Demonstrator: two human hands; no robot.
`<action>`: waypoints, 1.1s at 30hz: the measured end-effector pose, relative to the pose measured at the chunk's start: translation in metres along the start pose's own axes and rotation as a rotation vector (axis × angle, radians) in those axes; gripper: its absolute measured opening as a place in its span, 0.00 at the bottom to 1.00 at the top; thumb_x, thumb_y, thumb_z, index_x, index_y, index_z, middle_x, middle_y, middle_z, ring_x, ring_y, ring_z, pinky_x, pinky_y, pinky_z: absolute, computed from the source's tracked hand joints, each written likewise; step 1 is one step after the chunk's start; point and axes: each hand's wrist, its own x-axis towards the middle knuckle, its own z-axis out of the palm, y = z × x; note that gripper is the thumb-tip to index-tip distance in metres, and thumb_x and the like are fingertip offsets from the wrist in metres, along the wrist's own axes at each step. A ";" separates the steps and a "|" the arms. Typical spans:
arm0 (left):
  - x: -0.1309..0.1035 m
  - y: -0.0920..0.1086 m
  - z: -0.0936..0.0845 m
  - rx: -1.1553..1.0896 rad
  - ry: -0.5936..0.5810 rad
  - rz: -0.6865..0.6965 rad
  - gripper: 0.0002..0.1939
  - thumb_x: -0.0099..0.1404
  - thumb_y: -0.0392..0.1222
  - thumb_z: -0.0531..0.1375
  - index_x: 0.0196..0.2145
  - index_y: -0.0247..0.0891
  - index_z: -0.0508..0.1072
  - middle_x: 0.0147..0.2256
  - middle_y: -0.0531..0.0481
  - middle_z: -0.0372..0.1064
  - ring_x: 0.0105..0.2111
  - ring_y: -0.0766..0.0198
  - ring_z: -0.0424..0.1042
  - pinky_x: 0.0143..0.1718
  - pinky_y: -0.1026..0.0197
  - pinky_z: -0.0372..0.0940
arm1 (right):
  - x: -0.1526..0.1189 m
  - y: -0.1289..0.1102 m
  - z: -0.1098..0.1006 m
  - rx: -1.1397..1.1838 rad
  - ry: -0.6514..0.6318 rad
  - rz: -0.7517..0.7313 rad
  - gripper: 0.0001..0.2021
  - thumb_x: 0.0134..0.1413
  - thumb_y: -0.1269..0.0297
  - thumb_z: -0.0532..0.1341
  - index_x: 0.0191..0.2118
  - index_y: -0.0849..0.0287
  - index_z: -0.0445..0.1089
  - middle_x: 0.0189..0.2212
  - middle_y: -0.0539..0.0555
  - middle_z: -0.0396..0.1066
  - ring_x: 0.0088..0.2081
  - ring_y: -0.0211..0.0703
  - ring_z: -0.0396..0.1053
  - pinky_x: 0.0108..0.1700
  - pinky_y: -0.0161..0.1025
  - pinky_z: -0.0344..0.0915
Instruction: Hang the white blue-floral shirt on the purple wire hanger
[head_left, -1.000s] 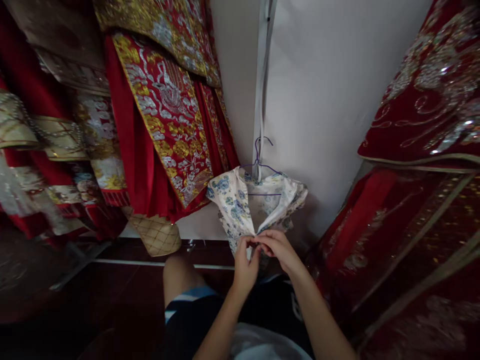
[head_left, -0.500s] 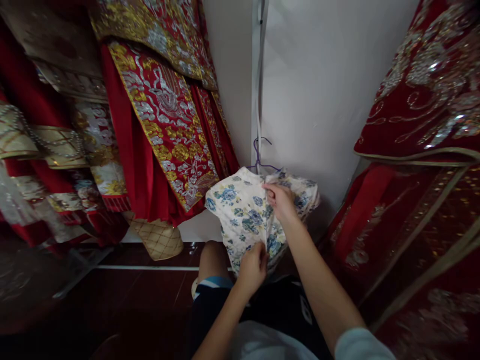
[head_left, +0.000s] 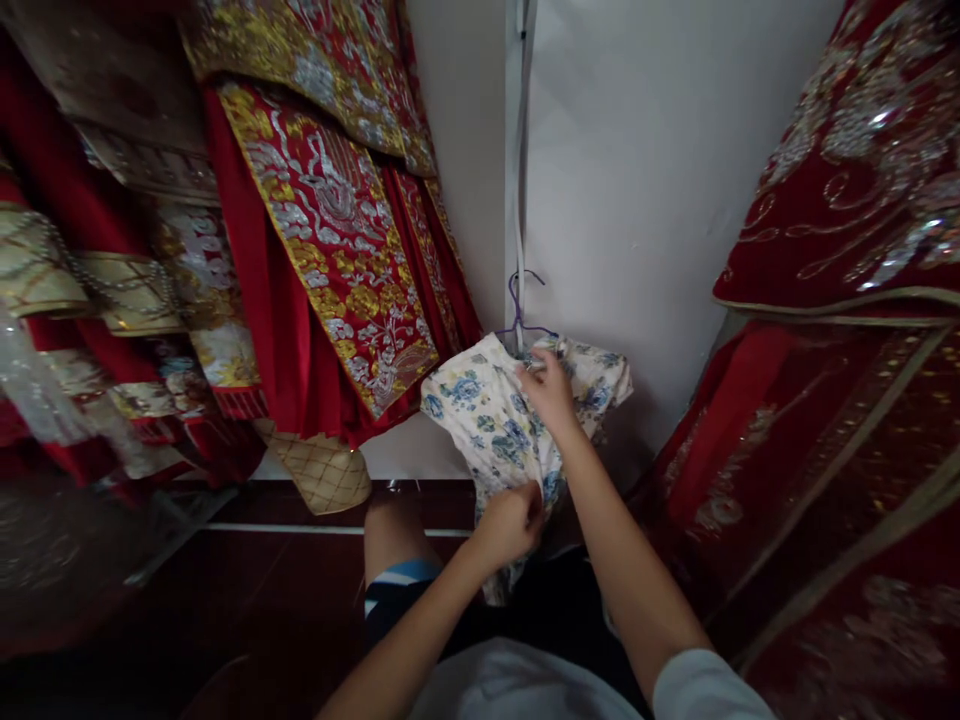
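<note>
A white short-sleeved floral top (head_left: 487, 400) with blue flowers hangs in front of me on a thin purple hanger (head_left: 517, 318). Low on its front, my left hand (head_left: 508, 528) is closed around the fabric near the middle edge, drawing it into folds. Up by the neckline is my right hand (head_left: 551, 388), with thumb and fingers apart, resting against or just over the cloth. The top's lower part hangs down past my left hand, partly hidden by it.
Red embroidered garments (head_left: 337, 220) hang close on the left, with a beaded cream piece (head_left: 322, 470) below. More red sequined garments (head_left: 825, 220) crowd the right. A pale wall (head_left: 637, 180) with a narrow white pole (head_left: 519, 150) stands behind. The floor (head_left: 292, 590) is dark red tile.
My right hand has loosened its pinch at the front edge and spread its fingers, moving slightly up toward the neckline. My left hand keeps its grip; the top's lower part is bunched narrower.
</note>
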 end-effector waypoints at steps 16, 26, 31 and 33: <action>0.094 0.047 -0.126 0.038 0.452 0.235 0.16 0.70 0.38 0.52 0.54 0.40 0.67 0.33 0.49 0.73 0.32 0.60 0.71 0.37 0.61 0.63 | -0.007 -0.020 -0.037 0.151 -0.102 -0.066 0.07 0.51 0.61 0.58 0.31 0.58 0.69 0.23 0.48 0.68 0.27 0.40 0.65 0.31 0.35 0.59; 0.105 0.043 -0.137 0.232 0.487 0.236 0.07 0.70 0.41 0.54 0.38 0.39 0.71 0.27 0.51 0.71 0.29 0.61 0.70 0.32 0.64 0.57 | -0.019 -0.037 -0.027 0.503 0.008 0.041 0.14 0.51 0.60 0.61 0.44 0.56 0.68 0.22 0.46 0.67 0.24 0.37 0.63 0.26 0.33 0.59; 0.105 0.044 -0.132 0.103 0.657 0.311 0.07 0.69 0.40 0.55 0.33 0.38 0.68 0.28 0.52 0.70 0.33 0.61 0.70 0.43 0.59 0.58 | -0.018 -0.034 -0.011 0.512 0.130 0.023 0.20 0.49 0.65 0.60 0.49 0.54 0.60 0.20 0.42 0.64 0.22 0.36 0.62 0.27 0.32 0.58; 0.103 0.043 -0.134 0.011 0.817 0.323 0.08 0.70 0.41 0.54 0.33 0.38 0.67 0.28 0.53 0.69 0.33 0.62 0.69 0.45 0.59 0.58 | -0.022 -0.024 -0.004 0.448 0.125 0.044 0.18 0.47 0.67 0.59 0.47 0.55 0.61 0.18 0.41 0.62 0.20 0.36 0.60 0.26 0.32 0.57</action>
